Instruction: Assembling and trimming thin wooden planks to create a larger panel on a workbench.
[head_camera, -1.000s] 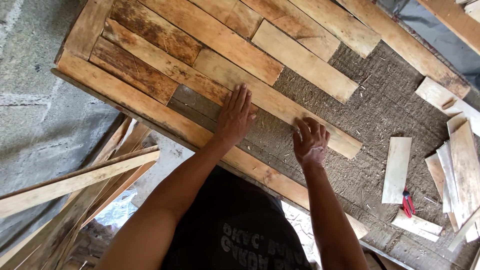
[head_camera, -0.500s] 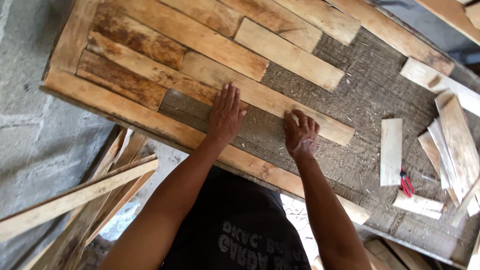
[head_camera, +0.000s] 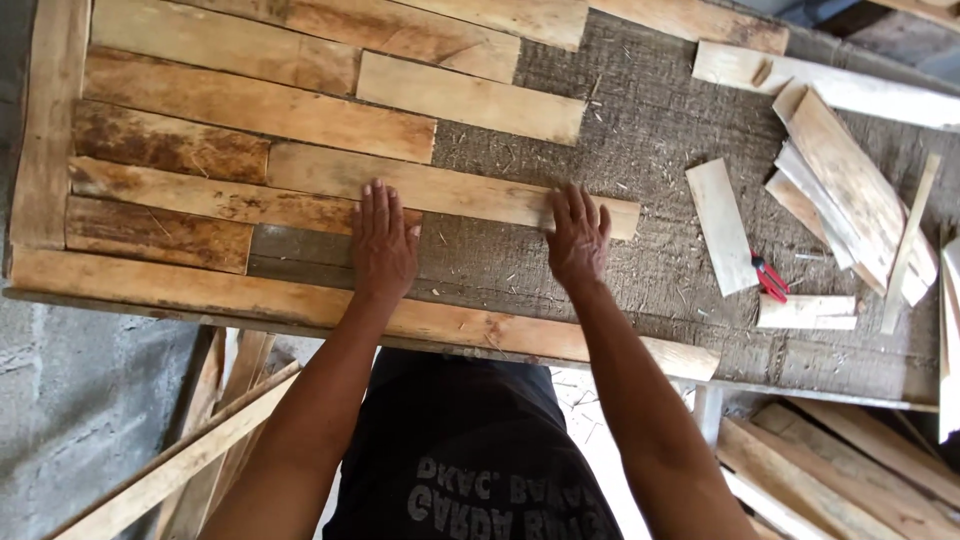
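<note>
While both hands lie flat, no grip closed, left hand (head_camera: 383, 243) and right hand (head_camera: 577, 236) on the long slat (head_camera: 450, 190), press evenly, seating it flush against the far row on the counter (head_camera: 640, 290).

Soft, even daylight, faint shadows, sharp focus, slight wide-angle bending at the edges.
</note>
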